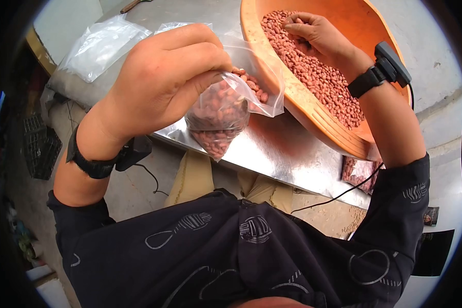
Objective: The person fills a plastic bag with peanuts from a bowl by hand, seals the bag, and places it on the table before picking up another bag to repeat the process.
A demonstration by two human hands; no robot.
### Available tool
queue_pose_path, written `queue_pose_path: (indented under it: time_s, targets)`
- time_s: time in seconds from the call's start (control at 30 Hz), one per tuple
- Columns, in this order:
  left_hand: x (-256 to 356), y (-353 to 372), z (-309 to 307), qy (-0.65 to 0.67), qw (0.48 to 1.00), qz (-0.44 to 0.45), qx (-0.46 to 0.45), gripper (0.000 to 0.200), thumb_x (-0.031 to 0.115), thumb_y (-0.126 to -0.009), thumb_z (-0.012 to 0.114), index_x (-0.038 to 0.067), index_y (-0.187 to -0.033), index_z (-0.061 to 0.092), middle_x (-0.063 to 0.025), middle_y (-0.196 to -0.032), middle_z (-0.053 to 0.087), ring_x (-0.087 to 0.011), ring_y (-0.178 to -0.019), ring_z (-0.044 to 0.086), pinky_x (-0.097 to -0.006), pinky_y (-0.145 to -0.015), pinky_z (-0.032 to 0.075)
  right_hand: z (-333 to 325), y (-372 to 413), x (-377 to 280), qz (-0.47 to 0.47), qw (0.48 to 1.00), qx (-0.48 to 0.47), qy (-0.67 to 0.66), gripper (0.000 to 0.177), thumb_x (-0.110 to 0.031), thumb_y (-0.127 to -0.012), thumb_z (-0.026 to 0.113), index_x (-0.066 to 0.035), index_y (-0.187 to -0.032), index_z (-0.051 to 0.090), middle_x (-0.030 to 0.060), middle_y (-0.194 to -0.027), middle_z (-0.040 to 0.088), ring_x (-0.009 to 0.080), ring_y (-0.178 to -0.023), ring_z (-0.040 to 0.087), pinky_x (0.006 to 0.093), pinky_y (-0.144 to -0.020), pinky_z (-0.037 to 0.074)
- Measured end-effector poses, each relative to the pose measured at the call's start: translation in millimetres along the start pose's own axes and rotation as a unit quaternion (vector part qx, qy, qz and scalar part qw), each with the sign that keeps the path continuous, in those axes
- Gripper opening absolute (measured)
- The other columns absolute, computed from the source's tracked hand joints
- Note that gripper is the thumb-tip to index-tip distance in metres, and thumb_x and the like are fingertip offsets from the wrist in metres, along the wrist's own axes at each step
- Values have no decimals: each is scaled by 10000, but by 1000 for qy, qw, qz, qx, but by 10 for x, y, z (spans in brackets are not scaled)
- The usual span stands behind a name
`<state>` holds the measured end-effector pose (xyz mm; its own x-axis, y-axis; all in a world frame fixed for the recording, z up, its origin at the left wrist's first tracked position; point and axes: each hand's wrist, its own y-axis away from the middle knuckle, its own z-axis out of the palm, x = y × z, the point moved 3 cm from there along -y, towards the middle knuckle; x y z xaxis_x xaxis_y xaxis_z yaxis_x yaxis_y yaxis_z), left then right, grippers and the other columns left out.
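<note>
My left hand pinches the upper edge of a clear plastic bag and holds it up in front of the table. Red-skinned peanuts fill the lower part of the bag, and its mouth gapes to the right. Over at the orange basin, my right hand is just above the loose peanuts, its fingers curled in with a few peanuts seeming to show between them. Each wrist wears a black strap with a small device.
Flat, clear plastic bags lie at the left of the metal table. A filled bag of peanuts is by the table's front right edge, below the basin. A cable runs from near it. A dark crate stands at left.
</note>
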<state>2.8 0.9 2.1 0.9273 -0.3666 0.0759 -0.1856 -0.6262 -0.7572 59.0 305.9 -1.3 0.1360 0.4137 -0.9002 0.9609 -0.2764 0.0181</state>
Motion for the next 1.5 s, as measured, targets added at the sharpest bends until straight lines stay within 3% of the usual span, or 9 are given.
queue_pose_path:
  time_s: [0.47,0.53,0.7,0.83,0.93,1.2,1.33,1.37,1.5]
  targets:
    - [3,-19,-16,-15,1000,-15,-13,158,-79,-816,662,4,-949,640,-102,-902,628,-234,-742,602,-302,-649,482,1077,536,-1087,-40,922,-259,285,230,-201,-942,635,3,-1042,669,85,-856,681,144,-766,630,272,-681,500]
    - [-12,-16,-21,-32,999,-13,-19,154,-75,-819,658,5,-949,640,-100,-906,629,-235,-740,600,-305,-650,481,1158,514,-834,-63,925,-172,334,230,-228,-975,647,-17,-1067,654,-8,-779,620,53,-623,557,177,-500,435]
    - [-66,30,-29,-13,999,-32,-23,126,-52,-809,670,-2,-914,621,-108,-905,621,-251,-751,600,-322,-651,479,947,593,-968,-137,909,-130,371,287,-205,-949,601,-25,-1161,671,189,-1023,717,272,-922,687,355,-839,535]
    - [-231,51,-64,32,997,-37,-55,203,25,-758,720,25,-958,685,-104,-934,613,-216,-738,585,-307,-614,487,926,1121,-912,-219,876,-63,425,428,-264,-866,778,-13,-1185,644,28,-897,621,82,-755,537,254,-656,459]
    - [-277,-63,-125,90,989,-2,-118,292,15,-743,631,-1,-1033,654,-129,-1007,633,-228,-792,617,-318,-671,514,1064,1209,-595,-286,873,-50,392,362,-278,-841,743,12,-1049,676,216,-937,683,372,-899,665,404,-828,525]
    - [-698,-292,24,34,911,-107,-397,161,89,-811,668,-14,-935,660,-150,-858,667,-275,-762,643,-367,-696,528,1095,1290,-449,-240,922,44,302,160,-136,-864,659,15,-915,647,198,-757,644,338,-701,651,394,-673,517]
    - [-194,-573,-385,2,930,-79,-358,148,125,-855,714,-1,-842,638,-148,-740,642,-272,-716,644,-372,-645,513,875,1706,-674,-259,925,40,275,122,-111,-877,640,9,-898,636,180,-715,615,295,-663,621,376,-650,499]
    - [-93,-598,-482,24,934,-18,-357,165,145,-860,733,14,-835,637,-148,-748,642,-262,-726,650,-364,-635,508,804,1851,-739,-283,903,16,321,97,-50,-951,609,11,-903,550,30,-738,546,86,-695,561,258,-637,463]
    - [609,-652,-348,26,943,78,-324,143,29,-787,721,0,-850,596,-137,-856,623,-281,-804,631,-356,-680,499,561,2550,-537,-246,942,75,214,230,10,-946,620,22,-1171,576,60,-937,596,112,-824,580,269,-737,502]
